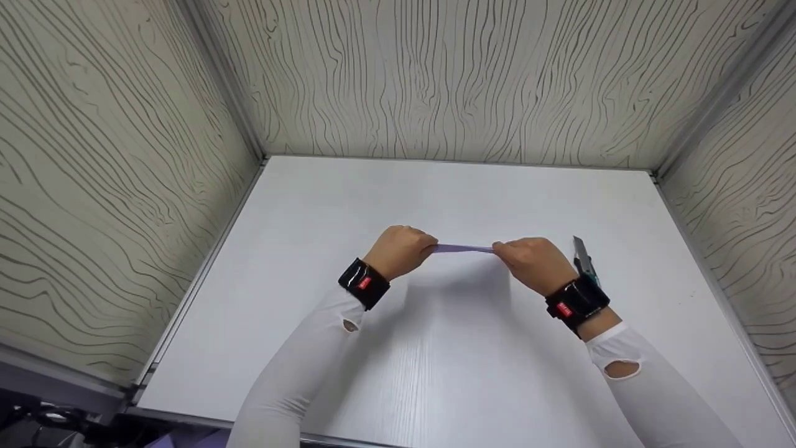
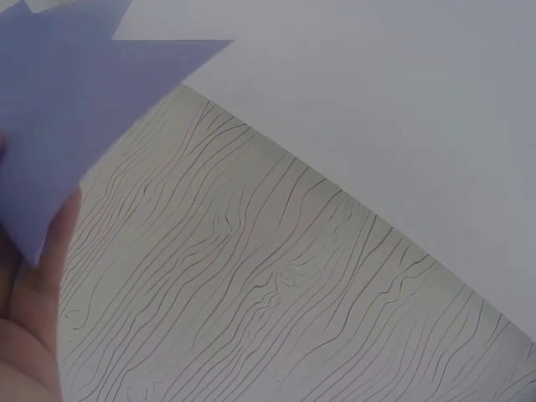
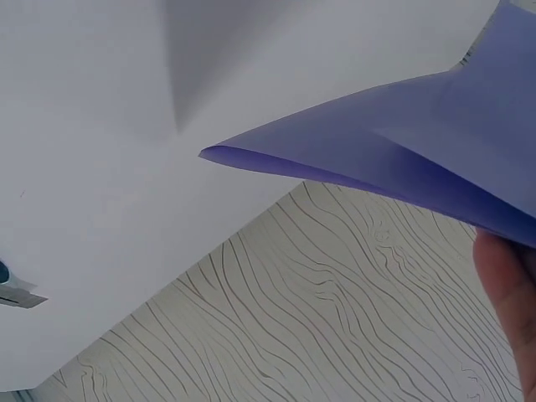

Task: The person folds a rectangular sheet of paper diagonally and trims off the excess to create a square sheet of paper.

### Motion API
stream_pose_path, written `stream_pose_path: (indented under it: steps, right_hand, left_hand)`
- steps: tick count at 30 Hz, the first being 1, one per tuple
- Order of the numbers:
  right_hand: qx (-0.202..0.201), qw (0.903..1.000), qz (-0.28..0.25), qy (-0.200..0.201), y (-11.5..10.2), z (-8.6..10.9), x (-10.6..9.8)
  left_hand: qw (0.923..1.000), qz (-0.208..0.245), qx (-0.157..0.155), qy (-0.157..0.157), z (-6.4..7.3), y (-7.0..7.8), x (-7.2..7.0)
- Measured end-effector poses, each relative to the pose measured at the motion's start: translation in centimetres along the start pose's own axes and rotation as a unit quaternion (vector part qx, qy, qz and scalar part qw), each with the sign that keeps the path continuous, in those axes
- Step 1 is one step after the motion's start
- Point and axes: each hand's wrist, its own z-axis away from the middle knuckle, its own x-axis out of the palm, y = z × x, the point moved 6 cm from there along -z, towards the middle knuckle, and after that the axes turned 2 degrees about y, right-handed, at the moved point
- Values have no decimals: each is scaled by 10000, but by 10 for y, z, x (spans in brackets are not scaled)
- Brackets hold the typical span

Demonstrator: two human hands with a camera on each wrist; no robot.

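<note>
A purple sheet of folded paper (image 1: 463, 248) spans the gap between both hands, seen nearly edge-on in the head view. My left hand (image 1: 403, 249) pinches its left end, and my right hand (image 1: 536, 262) pinches the right end. From the left wrist, the paper (image 2: 92, 109) shows pointed corners and slanting edges, with fingers behind its lower tip. In the right wrist view, the paper (image 3: 360, 126) shows overlapping layers that part slightly along a fold and taper to a point. It is held up over the white table, casting a shadow there.
A utility knife (image 1: 583, 256) with its blade out lies beside the right wrist, partly hidden by the wristband. The white table (image 1: 323, 199) is bordered by wood-grain patterned panels (image 1: 398, 81) at the back and sides. Dark clutter (image 1: 62, 417) sits below the table's front left corner.
</note>
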Motion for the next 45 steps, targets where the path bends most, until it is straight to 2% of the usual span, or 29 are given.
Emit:
stream_pose_path:
  steps: [3,6,11,21,26,33,39,45]
  right_hand:
    - [-93,9997,-139,169,1,1,-2]
    - [-46,9999,-73,88,3,1,-2]
    - [-2,9999,169,11,4,3,-3]
    - [93,9997,-193,110,5,3,-9]
    - [109,9998,-175,86,7,7,-7]
    - [163,9986,-258,438,10,13,-8]
    - [289,9975,-374,521,13,13,-10]
    - [363,9962,-525,590,14,15,-12]
  left_hand:
    - [10000,-18,32,35,1,0,-2]
    - [10000,-38,72,16,1,-1,-2]
    - [10000,-17,-34,-21,3,-7,-3]
    - [9984,520,-237,16,7,-17,-7]
    - [9983,579,-99,17,10,-18,-7]
    - [9978,653,-35,40,14,-21,-9]
    - [9969,756,-177,92,18,-25,-13]
    - [9966,814,-146,68,19,-24,-14]
